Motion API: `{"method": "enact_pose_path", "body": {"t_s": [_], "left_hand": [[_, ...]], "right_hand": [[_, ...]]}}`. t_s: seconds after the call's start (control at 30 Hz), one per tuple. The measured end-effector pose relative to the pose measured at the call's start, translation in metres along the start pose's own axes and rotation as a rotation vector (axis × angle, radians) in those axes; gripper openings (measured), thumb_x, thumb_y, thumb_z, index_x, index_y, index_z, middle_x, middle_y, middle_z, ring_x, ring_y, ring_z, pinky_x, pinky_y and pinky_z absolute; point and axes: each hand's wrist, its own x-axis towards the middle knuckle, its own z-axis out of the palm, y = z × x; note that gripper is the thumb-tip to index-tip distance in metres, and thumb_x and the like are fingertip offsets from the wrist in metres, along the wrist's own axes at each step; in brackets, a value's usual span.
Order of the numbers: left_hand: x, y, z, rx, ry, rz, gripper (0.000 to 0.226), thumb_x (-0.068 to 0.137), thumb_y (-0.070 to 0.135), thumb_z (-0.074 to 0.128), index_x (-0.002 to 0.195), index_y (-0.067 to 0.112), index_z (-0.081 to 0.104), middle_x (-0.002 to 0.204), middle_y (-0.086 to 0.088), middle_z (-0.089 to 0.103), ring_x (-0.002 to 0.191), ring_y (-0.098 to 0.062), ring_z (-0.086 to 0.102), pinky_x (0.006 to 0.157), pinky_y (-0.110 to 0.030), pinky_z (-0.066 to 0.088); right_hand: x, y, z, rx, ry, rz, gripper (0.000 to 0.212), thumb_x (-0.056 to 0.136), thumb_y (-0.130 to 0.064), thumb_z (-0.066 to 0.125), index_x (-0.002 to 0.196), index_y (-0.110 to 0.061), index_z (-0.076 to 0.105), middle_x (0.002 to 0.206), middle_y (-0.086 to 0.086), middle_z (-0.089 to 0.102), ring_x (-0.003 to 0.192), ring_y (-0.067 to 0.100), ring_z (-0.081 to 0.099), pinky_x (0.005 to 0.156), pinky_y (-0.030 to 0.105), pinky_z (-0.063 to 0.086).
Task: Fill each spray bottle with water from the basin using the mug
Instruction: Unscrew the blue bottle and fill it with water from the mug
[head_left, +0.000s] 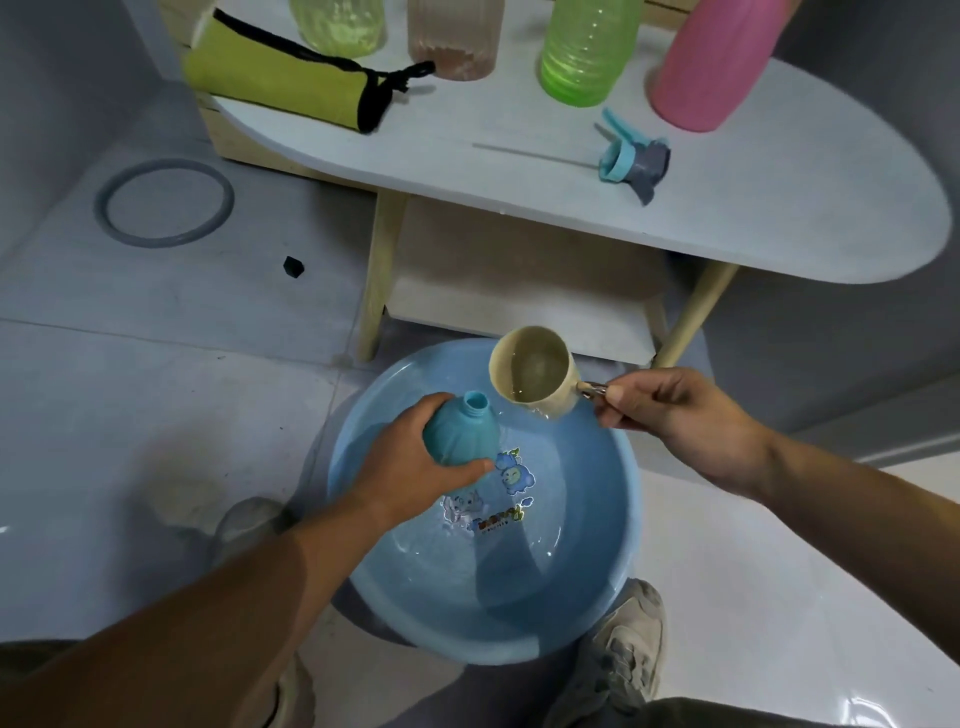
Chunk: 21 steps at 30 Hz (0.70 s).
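Pinching the beige mug (535, 371) by its handle, the right grip (670, 410) holds it, water inside, just at 2 o'clock of the teal spray bottle (462, 436); the left grip (415, 462) clasps that bottle, open neck pointing toward 1 o'clock, over the blue basin (631, 519).

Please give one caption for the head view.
Left hand holds blue bottle over the basin; right hand holds mug of water beside its neck.

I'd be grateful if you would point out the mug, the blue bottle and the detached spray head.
mug (535, 371): head view, on the cup's inside.
blue bottle (462, 431): head view, on its shoulder below the open neck.
spray head (647, 162): head view, on its grey body.
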Motion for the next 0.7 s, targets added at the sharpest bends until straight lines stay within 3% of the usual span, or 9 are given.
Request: {"method": "enact_pose_path", "body": {"t_s": [0.17, 0.27, 0.37, 0.43, 0.57, 0.7], "left_hand": [[0.002, 0.008, 0.003, -0.010, -0.019, 0.020, 0.076, 0.065, 0.045, 0.095, 0.130, 0.036, 0.056, 0.116, 0.019, 0.064, 0.103, 0.001, 0.061, 0.087, -0.029, 0.056], [0.003, 0.011, 0.004, -0.011, -0.031, 0.025, 0.076, 0.063, 0.051, 0.094, 0.128, 0.038, 0.056, 0.116, 0.020, 0.065, 0.104, 0.002, 0.061, 0.088, -0.034, 0.058], [0.003, 0.011, 0.004, -0.011, -0.031, 0.029, 0.078, 0.060, 0.057, 0.091, 0.128, 0.041, 0.055, 0.117, 0.021, 0.065, 0.106, 0.000, 0.062, 0.090, -0.039, 0.059], [0.003, 0.011, 0.003, -0.008, -0.030, 0.026, 0.077, 0.062, 0.055, 0.092, 0.128, 0.041, 0.055, 0.117, 0.021, 0.064, 0.105, 0.000, 0.061, 0.090, -0.038, 0.059], [0.002, 0.010, 0.002, 0.001, -0.028, 0.028, 0.077, 0.064, 0.052, 0.093, 0.129, 0.039, 0.054, 0.118, 0.020, 0.063, 0.106, 0.002, 0.059, 0.091, -0.036, 0.059], [0.002, 0.010, 0.001, -0.002, -0.028, 0.013, 0.077, 0.065, 0.049, 0.093, 0.130, 0.040, 0.053, 0.119, 0.021, 0.061, 0.106, 0.000, 0.059, 0.090, -0.035, 0.058]], "right_hand": [[-0.019, -0.029, -0.002, -0.128, 0.039, -0.079, 0.020, 0.094, -0.020, 0.062, 0.090, -0.005, 0.076, 0.085, 0.009, 0.075, 0.088, 0.027, 0.067, 0.099, 0.037, 0.050], [-0.025, -0.037, 0.002, -0.183, 0.062, -0.105, 0.019, 0.094, -0.021, 0.063, 0.083, -0.011, 0.076, 0.084, 0.007, 0.075, 0.084, 0.023, 0.064, 0.090, 0.032, 0.048], [-0.024, -0.038, 0.004, -0.231, 0.091, -0.132, 0.021, 0.093, -0.027, 0.064, 0.078, -0.019, 0.076, 0.083, 0.012, 0.072, 0.082, 0.043, 0.059, 0.077, 0.038, 0.043], [-0.024, -0.038, 0.005, -0.258, 0.103, -0.140, 0.020, 0.093, -0.029, 0.065, 0.076, -0.023, 0.076, 0.080, 0.008, 0.072, 0.081, 0.047, 0.056, 0.073, 0.037, 0.042], [-0.023, -0.040, 0.006, -0.315, 0.127, -0.172, 0.021, 0.093, -0.024, 0.065, 0.074, -0.025, 0.073, 0.072, -0.005, 0.070, 0.074, 0.034, 0.054, 0.062, 0.023, 0.040], [-0.024, -0.043, 0.006, -0.377, 0.123, -0.209, 0.021, 0.093, -0.019, 0.064, 0.075, -0.028, 0.070, 0.061, -0.022, 0.063, 0.056, 0.000, 0.051, 0.056, 0.007, 0.037]]}}
